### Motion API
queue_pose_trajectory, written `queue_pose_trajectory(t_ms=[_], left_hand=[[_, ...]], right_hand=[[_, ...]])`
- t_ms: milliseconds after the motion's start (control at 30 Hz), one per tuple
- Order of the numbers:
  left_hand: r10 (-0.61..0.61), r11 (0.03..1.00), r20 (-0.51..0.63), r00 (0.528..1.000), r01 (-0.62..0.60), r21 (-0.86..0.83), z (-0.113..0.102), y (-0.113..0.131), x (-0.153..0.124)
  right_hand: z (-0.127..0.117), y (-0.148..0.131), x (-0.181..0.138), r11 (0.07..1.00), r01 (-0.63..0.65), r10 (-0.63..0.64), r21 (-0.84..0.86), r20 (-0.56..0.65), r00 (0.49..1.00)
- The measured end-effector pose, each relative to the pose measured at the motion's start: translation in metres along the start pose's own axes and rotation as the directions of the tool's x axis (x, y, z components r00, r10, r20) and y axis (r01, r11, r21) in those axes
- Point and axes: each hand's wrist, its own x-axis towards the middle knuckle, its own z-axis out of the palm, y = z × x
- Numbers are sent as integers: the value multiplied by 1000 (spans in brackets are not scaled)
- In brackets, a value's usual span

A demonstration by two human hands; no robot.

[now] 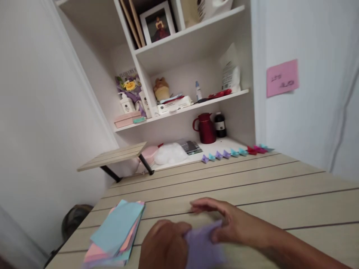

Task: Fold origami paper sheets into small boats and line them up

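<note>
A sheet of purple paper [203, 246] lies low in the view, slightly blurred by motion. My left hand [165, 244] is closed at its left edge, thumb against the paper, with the other fingers curled and partly hidden. On the other side, my right hand [227, 220] reaches in with its fingers stretched and apart from the thumb, which touches the paper's right edge. To the left is a loose stack of coloured paper sheets [117, 228], light blue on top with pink and others beneath.
A row of small folded paper pieces [234, 152] runs along the back edge of the slatted table [280, 201]. A small raised wooden stand [114, 157] is at the back left. Behind are shelves holding a red jug [206, 129], a dark bottle [220, 125] and a white bag [170, 154].
</note>
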Motion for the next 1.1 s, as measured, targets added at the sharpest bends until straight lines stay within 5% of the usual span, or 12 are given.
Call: queue_pose_trajectory(t_ms=[100,200,333,433,567,800,967,1100], left_hand=[[-195,964,-27,980,187,-191,16,4,38],[-456,758,65,887,426,-494,30,7,62],[-482,390,251,840,462,-797,58,-4,56],[-588,235,283,758,495,-837,81,-23,35],[-620,256,303,724,551,-794,92,-38,20],[-506,427,350,788,582,-692,78,-24,23],[-413,290,449,793,581,-760,76,-26,20],[-488,281,460,741,633,-722,74,-20,23]], right_hand=[[-10,2,6,991,-57,76,122,-158,984],[-18,7,11,974,-5,77,225,-312,947],[-24,15,14,950,47,91,308,-418,904],[-27,22,14,943,69,73,326,-404,912],[-28,24,13,939,48,105,340,-417,903],[-32,16,6,922,-108,281,371,-452,847],[-34,15,4,910,-129,298,394,-405,865],[-32,19,6,901,-173,348,398,-424,836]])
